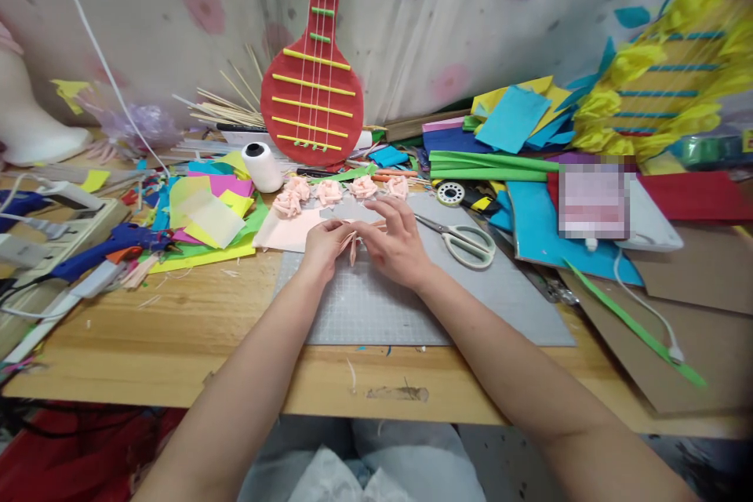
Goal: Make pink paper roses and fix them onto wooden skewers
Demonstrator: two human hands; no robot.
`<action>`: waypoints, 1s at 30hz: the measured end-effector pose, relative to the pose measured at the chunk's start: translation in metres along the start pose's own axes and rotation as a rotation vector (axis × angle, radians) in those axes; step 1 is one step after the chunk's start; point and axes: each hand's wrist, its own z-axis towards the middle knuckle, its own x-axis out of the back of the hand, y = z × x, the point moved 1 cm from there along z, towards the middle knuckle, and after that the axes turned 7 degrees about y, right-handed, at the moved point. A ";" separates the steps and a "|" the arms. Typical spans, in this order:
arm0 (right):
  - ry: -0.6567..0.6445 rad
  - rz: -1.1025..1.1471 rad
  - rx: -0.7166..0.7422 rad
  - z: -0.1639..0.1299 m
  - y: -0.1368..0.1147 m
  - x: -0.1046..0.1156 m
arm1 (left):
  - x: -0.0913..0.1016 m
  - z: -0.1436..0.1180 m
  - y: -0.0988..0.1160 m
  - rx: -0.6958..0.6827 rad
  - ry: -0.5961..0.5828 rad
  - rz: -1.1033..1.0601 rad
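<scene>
My left hand (pixel 321 252) is closed in a pinch on a gathered piece of pale pink crepe paper (pixel 352 252). On the other side of it, the thumb and index finger of my right hand (pixel 397 245) grip the same paper, while the other fingers are raised and apart. Both hands are over the grey cutting mat (pixel 376 314). Just beyond them sit several pink paper flowers (pixel 328 192) in a row. A flat pink paper sheet (pixel 282 231) lies left of my left hand. Scissors (pixel 467 245) rest on the mat beside my right hand.
A red paper lute (pixel 311 106) stands at the back, near a white thread spool (pixel 262 167). Coloured paper scraps (pixel 205 212), a blue glue gun (pixel 106 247) and a power strip (pixel 88 220) lie left. Paper sheets (pixel 511 121), cardboard (pixel 659 361) and a yellow-flowered instrument (pixel 664 82) occupy the right.
</scene>
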 end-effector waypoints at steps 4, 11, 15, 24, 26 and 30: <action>-0.062 0.044 -0.011 0.004 0.001 0.000 | 0.001 0.000 0.003 0.080 -0.122 0.068; -0.017 0.480 -0.433 0.008 0.026 -0.010 | 0.000 0.003 0.008 0.154 -0.168 0.110; -0.032 0.703 -0.602 0.005 0.039 -0.015 | -0.001 0.002 0.009 0.145 -0.159 0.128; -0.145 0.507 -0.383 0.011 0.024 -0.006 | -0.004 0.001 0.005 0.121 -0.095 0.190; -0.122 0.623 -0.513 0.009 0.030 -0.011 | -0.005 0.001 0.006 0.149 -0.115 0.183; -0.164 0.964 -0.827 0.004 0.038 -0.018 | -0.007 -0.002 0.007 0.190 -0.146 0.162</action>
